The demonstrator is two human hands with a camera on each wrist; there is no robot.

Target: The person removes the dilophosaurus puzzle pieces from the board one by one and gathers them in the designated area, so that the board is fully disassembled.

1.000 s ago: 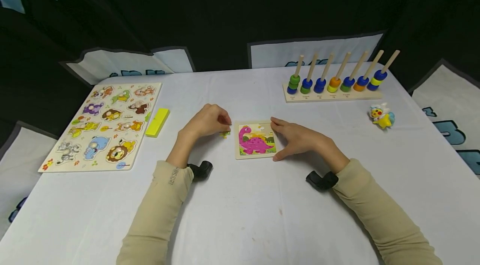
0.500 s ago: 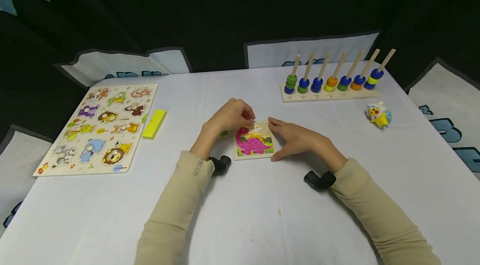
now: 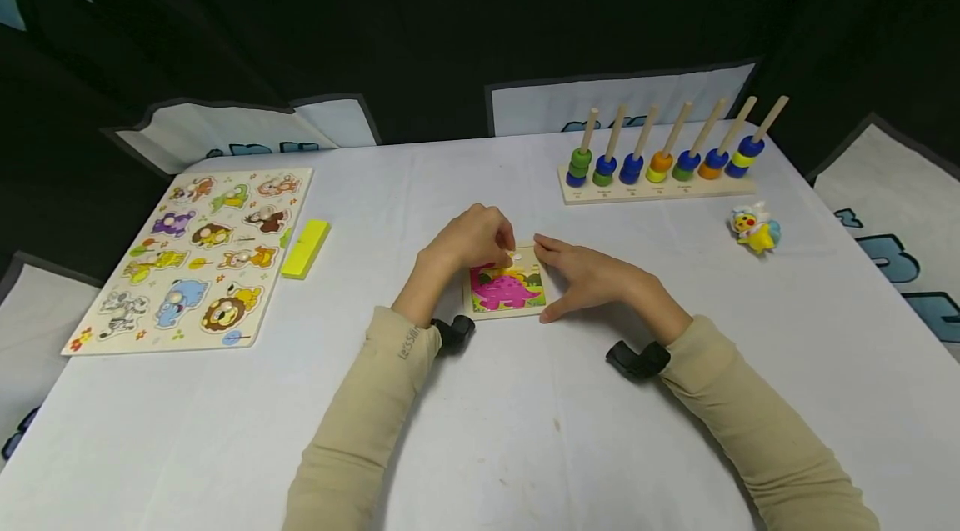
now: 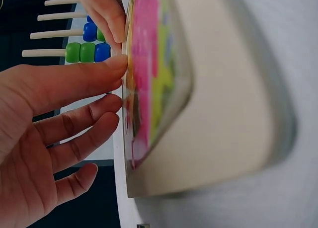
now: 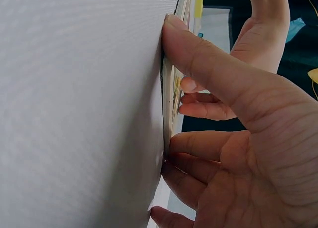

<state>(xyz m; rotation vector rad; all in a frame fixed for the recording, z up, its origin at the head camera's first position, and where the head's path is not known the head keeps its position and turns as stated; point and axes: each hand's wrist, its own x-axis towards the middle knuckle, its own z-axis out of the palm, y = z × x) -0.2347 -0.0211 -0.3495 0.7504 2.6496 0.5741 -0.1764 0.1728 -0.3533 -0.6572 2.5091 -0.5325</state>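
Note:
A small square puzzle board (image 3: 506, 314) with a pink dinosaur picture lies flat on the white table. Over its upper left part my left hand (image 3: 471, 237) reaches in, thumb and fingertips right at the picture. In the left wrist view that thumb (image 4: 79, 81) meets the picture side, the other fingers bent beside it; I cannot tell if a piece is between them. My right hand (image 3: 596, 277) grips the board's right side. Its thumb (image 5: 198, 51) is at the near corner and its fingers (image 5: 198, 143) are at the far end.
A large animal puzzle board (image 3: 187, 264) lies at the left, with a yellow block (image 3: 306, 249) beside it. At the back right stands a wooden peg rack (image 3: 660, 193) with coloured beads. A small yellow and white toy figure (image 3: 754, 229) is in front of it.
My left hand has moved right, from a small yellow-green piece beside the board to over the board's upper left part. The right hand stays at the board's edge. The head view has shifted slightly.

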